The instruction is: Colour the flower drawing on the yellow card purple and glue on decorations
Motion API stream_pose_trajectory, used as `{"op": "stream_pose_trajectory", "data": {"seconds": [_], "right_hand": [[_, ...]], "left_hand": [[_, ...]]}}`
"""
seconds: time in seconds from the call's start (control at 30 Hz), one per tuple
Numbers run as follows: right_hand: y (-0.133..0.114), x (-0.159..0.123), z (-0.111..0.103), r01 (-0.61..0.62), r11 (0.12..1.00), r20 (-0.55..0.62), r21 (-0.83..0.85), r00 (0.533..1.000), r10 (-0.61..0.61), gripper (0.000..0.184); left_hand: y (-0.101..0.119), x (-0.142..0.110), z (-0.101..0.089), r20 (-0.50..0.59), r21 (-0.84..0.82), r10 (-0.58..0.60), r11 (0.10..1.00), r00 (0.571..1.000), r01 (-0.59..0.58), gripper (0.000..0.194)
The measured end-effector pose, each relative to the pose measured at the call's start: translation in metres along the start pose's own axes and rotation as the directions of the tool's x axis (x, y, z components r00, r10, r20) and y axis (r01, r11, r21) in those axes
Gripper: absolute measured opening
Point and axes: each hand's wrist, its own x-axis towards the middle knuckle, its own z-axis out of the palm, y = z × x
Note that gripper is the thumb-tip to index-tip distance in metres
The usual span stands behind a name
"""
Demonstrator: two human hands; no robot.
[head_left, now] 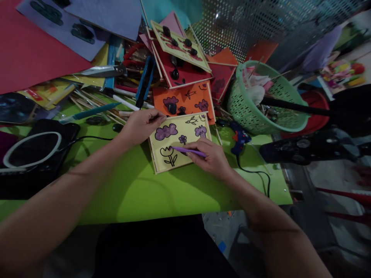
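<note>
A yellow card (162,139) framed with thin wooden sticks lies before me on the green table. It carries purple clouds, a small purple flower, a bird outline and a black tulip outline (168,156). My right hand (211,157) is closed round a purple pen (191,150), whose tip meets the tulip's top. Fingers bent, my left hand (144,125) pinches the card's upper left edge. Behind the card lies an orange framed card (185,94) with similar drawings and a dark stone.
A green basket (237,104) stands at the right, by a blue glue gun (240,138) with a trailing cord. Scissors (101,71), wooden sticks (92,101) and pens crowd the left back. More framed cards (181,44) are stacked behind. A black device (37,154) sits far left.
</note>
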Motion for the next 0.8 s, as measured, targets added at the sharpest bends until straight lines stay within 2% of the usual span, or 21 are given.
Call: {"op": "stream_pose_trajectory", "data": {"seconds": [0.43, 0.8], "right_hand": [[-0.003, -0.0013, -0.0006, -0.02, 1.0, 0.034, 0.008, 0.999, 0.02, 0.016], [-0.0006, -0.0021, -0.0012, -0.018, 1.0, 0.015, -0.004, 1.0, 0.018, 0.018]], "left_hand": [[0.0005, 0.0005, -0.0006, -0.004, -0.003, 0.03, 1.0, 1.0, -0.03, 0.03], [-0.0051, 0.0, 0.0017, -0.006, -0.04, 0.036, 0.999, 0.999, -0.036, 0.032]]}}
